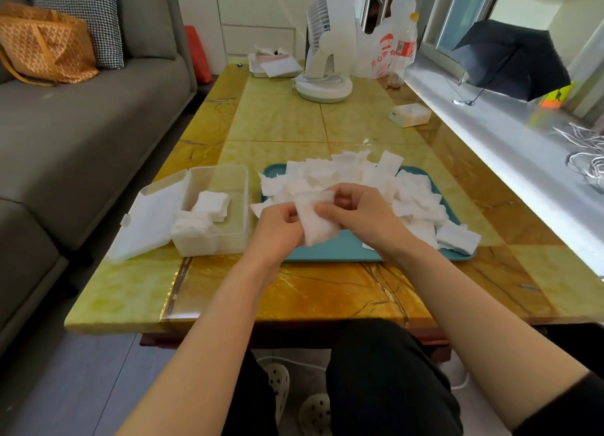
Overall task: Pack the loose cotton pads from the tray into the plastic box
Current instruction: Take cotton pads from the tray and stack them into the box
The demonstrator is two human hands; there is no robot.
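- Teal plastic tray point(340, 251) sits on a glossy yellow stone counter point(287, 118), in front of a seated person.
- Loose white cotton pads point(416, 200) lie heaped across the tray, some spilling over its far and right edges.
- Both hands meet just above the tray's near-left part, gripping one small stack of pads point(318, 226) between them.
- The left hand point(277, 226) curls its fingers round the stack's left side. The right hand point(362, 212) pinches its right side and top edge.
- A clear plastic box point(237, 236) stands just left of the tray, its hinged lid point(150, 223) lying open on the side away from the tray.
- Uneven piles of packed pads point(209, 207) fill the half of the box farther from the tray.
- Beyond the tray, a white desk fan point(323, 60) stands at the counter's far end.
- A grey sofa point(81, 135) lies left of the tray, past the box.
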